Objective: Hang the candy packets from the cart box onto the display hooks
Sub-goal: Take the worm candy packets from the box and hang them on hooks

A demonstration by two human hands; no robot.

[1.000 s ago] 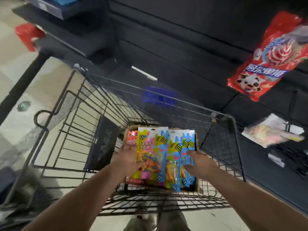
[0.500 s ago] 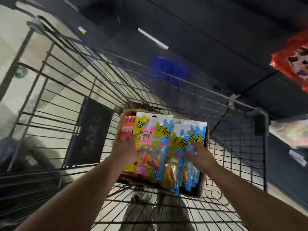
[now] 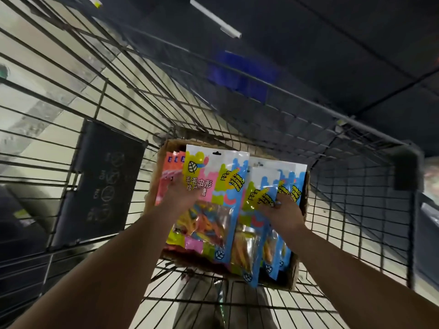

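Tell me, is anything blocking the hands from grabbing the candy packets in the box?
No. Both hands already touch them: the left hand on the front candy packets, the right hand on the blue-edged ones. The cardboard box is open-topped.

hands (image 3: 183, 193) 2 | worm-candy packets (image 3: 209, 186) 4 | orange packets (image 3: 169, 172) 3 | box (image 3: 293, 276) 1

A dark panel (image 3: 99, 184) with chalk-like marks is fixed to the wire side. Pale floor tiles (image 3: 47, 74) are seen through it. A blue blur (image 3: 242, 74) is seen beyond.
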